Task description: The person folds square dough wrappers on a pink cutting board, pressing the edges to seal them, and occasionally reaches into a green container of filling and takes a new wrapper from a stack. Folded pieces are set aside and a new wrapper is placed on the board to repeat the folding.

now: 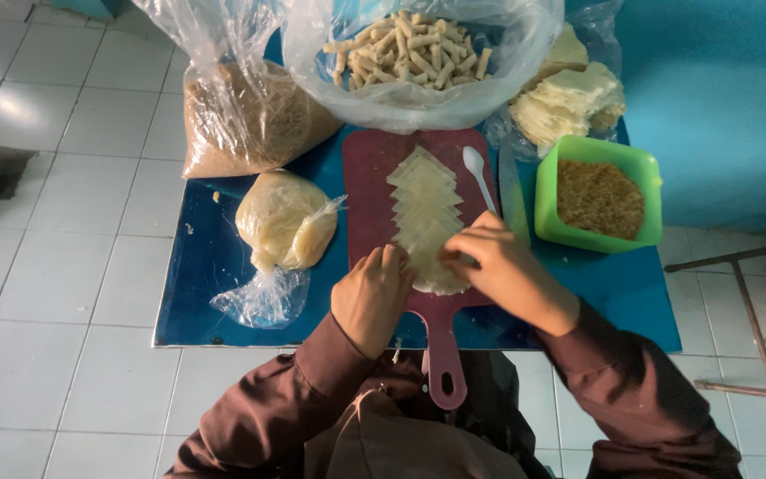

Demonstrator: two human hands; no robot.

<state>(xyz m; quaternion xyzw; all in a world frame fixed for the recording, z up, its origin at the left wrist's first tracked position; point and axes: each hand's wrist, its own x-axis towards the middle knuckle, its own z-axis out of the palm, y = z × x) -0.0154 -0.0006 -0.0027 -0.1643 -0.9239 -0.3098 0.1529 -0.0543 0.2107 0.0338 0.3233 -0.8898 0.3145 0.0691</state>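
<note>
Fingers [392,259] of both hands pinch the wrapper [436,270].

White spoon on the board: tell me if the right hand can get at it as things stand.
Probably yes. The spoon lies bare on the cutting board, just beyond the right hand, beside the wrappers. Nothing covers it or lies between.

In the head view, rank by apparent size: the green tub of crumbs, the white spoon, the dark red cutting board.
1. dark red cutting board
2. green tub of crumbs
3. white spoon
</note>
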